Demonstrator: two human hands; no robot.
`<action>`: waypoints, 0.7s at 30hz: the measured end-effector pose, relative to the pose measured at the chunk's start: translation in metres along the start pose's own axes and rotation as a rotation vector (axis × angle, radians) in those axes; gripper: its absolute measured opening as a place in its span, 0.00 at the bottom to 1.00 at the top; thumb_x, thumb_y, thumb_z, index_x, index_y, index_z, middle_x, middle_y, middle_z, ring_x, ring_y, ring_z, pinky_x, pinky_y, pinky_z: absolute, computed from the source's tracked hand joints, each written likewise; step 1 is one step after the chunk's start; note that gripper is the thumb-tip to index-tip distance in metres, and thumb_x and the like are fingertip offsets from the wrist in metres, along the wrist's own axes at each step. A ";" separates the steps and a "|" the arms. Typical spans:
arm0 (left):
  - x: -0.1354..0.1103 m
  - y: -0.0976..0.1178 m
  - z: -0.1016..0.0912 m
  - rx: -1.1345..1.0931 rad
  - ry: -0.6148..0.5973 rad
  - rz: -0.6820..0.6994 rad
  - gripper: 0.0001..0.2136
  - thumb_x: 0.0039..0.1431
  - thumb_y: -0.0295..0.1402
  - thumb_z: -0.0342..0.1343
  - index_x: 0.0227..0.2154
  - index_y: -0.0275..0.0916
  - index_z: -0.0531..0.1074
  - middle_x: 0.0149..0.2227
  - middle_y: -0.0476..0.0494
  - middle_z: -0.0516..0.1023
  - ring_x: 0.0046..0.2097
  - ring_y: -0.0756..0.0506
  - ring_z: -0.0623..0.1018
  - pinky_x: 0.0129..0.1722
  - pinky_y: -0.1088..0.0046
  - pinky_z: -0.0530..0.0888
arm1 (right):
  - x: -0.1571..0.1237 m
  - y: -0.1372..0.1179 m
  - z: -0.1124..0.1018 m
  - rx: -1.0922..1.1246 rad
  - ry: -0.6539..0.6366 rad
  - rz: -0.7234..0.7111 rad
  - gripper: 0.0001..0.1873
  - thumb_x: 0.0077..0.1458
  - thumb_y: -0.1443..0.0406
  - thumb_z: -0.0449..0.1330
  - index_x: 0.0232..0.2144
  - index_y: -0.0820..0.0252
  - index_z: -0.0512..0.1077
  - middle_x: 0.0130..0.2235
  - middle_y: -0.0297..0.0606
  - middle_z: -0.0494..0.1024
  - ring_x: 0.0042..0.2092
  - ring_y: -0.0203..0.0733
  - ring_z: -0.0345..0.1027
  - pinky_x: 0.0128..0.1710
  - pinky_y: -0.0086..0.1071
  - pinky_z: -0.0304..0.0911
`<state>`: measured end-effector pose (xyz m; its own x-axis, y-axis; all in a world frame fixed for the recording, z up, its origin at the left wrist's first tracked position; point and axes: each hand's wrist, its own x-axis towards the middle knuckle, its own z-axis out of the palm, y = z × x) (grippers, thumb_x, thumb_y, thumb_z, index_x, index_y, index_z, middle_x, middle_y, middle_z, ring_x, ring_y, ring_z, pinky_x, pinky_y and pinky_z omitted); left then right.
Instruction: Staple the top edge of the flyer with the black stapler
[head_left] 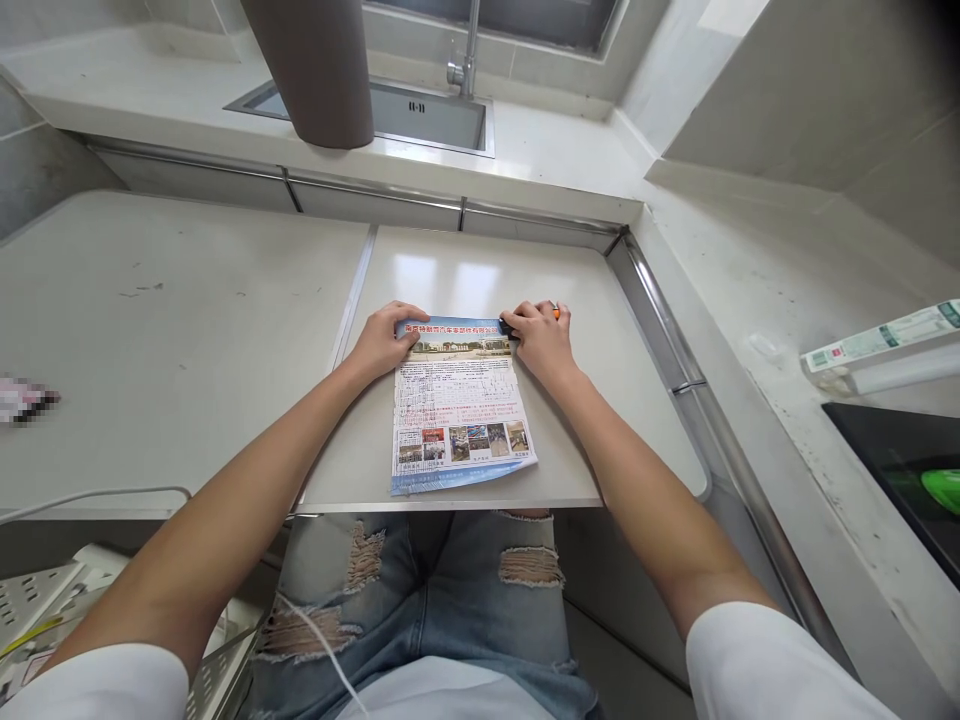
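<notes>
A printed paper flyer point(465, 400) with a photo banner, red and black text and a row of small pictures lies on the white folding table, its lower right corner slightly lifted. My left hand point(386, 340) grips the flyer's upper left corner, thumb and fingers bent over the edge. At the upper right corner, my right hand point(541, 338) is closed around a small black-and-orange tool point(509, 327). The tool's black end touches the flyer's top edge; its orange part shows between my fingers. Most of it is hidden, so its exact kind cannot be made out.
The white tabletop point(247, 300) has a seam left of the flyer. Behind it are a counter, a steel sink point(427, 115) and a brown cylinder point(315, 80). A long box point(885, 335) and a black panel point(900, 480) are right. A cable point(97, 493) runs left.
</notes>
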<state>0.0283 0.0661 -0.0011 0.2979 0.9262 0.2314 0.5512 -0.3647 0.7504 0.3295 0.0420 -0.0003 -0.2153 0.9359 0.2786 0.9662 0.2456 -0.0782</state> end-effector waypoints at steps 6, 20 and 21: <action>-0.002 0.002 0.000 0.005 0.002 0.030 0.14 0.59 0.28 0.56 0.46 0.41 0.82 0.53 0.41 0.80 0.47 0.39 0.79 0.53 0.58 0.75 | -0.003 0.008 -0.007 0.108 0.035 -0.035 0.24 0.63 0.71 0.52 0.56 0.47 0.75 0.53 0.45 0.78 0.56 0.60 0.65 0.63 0.63 0.52; -0.002 0.002 0.003 0.070 -0.017 0.102 0.14 0.57 0.27 0.58 0.47 0.41 0.77 0.53 0.40 0.79 0.55 0.37 0.78 0.59 0.57 0.73 | -0.003 0.039 -0.016 0.268 0.312 0.338 0.16 0.63 0.59 0.58 0.49 0.59 0.73 0.48 0.55 0.78 0.50 0.64 0.69 0.49 0.54 0.66; -0.002 0.002 0.003 0.057 -0.011 0.100 0.13 0.59 0.28 0.57 0.46 0.41 0.77 0.53 0.40 0.79 0.55 0.37 0.78 0.60 0.57 0.72 | -0.003 0.034 -0.019 0.294 0.317 0.326 0.16 0.63 0.58 0.59 0.50 0.59 0.72 0.49 0.55 0.78 0.50 0.64 0.70 0.50 0.53 0.66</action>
<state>0.0311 0.0632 -0.0014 0.3617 0.8840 0.2962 0.5615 -0.4602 0.6877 0.3655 0.0423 0.0142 0.1860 0.8647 0.4666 0.8857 0.0580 -0.4607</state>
